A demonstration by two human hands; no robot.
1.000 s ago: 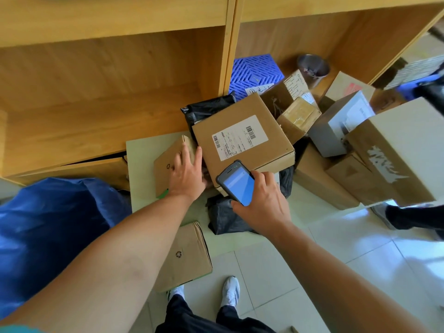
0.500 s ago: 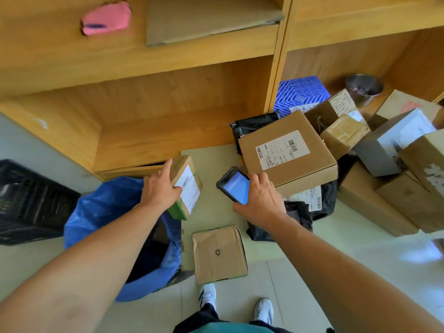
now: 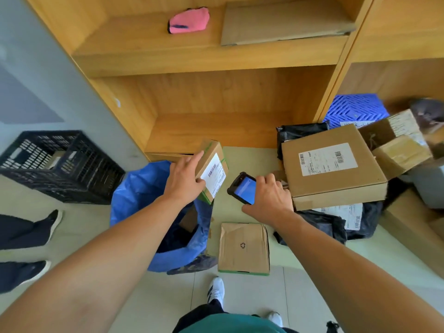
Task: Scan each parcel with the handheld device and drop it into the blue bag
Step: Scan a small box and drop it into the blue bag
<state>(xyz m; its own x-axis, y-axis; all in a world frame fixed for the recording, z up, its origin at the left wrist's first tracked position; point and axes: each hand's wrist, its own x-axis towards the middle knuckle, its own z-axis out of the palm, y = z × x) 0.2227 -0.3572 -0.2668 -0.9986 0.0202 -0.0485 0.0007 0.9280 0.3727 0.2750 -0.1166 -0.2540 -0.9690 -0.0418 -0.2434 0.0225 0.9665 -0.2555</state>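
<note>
Holding a small box (image 3: 212,168) over the far rim of the blue bag (image 3: 134,188), the left grip (image 3: 185,179) clamps its top and side, with the label turned toward the scanner (image 3: 242,187) that the right grip (image 3: 269,200) clutches just beside it. A second ago this box lay on the floor (image 3: 249,159) against the big box (image 3: 334,169); now it is lifted clear, so I judge the scan is under way and the drop comes next
</note>
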